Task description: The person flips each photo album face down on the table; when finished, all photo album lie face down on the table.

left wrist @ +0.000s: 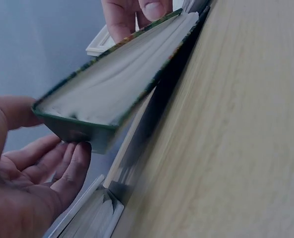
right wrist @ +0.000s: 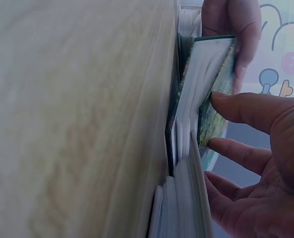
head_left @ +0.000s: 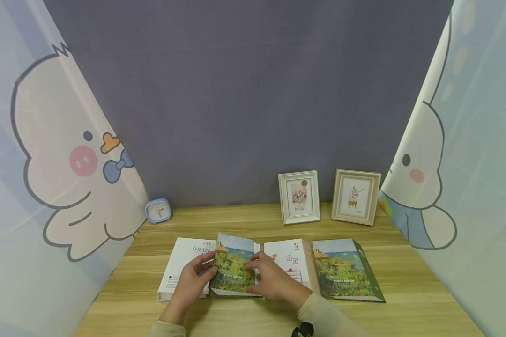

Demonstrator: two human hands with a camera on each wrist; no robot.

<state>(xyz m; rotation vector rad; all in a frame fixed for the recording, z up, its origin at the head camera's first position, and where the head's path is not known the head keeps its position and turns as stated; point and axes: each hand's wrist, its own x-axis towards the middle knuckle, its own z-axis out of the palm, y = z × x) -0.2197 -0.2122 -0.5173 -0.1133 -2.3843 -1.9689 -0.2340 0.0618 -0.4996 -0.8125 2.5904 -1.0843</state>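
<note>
A photo album (head_left: 234, 264) with a painted garden-and-sea cover stands slightly tilted, its spine side raised above the wooden table. My left hand (head_left: 192, 279) holds it at the spine, thumb at the cover's edge and fingers beneath the green spine (left wrist: 77, 131). On the other side, my right hand (head_left: 274, 278) touches the front cover near its lower right corner. The right thumb and forefinger lie fairly straight against the cover (right wrist: 214, 119); the other fingers are near a white album (head_left: 293, 262). Inner pages show between the covers in both wrist views.
Left of the held album lies another white album (head_left: 185, 264), partly behind my left hand. A matching garden-cover album (head_left: 343, 269) lies at the right. Along the back stand a small blue clock (head_left: 158, 210), a white picture frame (head_left: 299, 196) and a beige frame (head_left: 356, 196).
</note>
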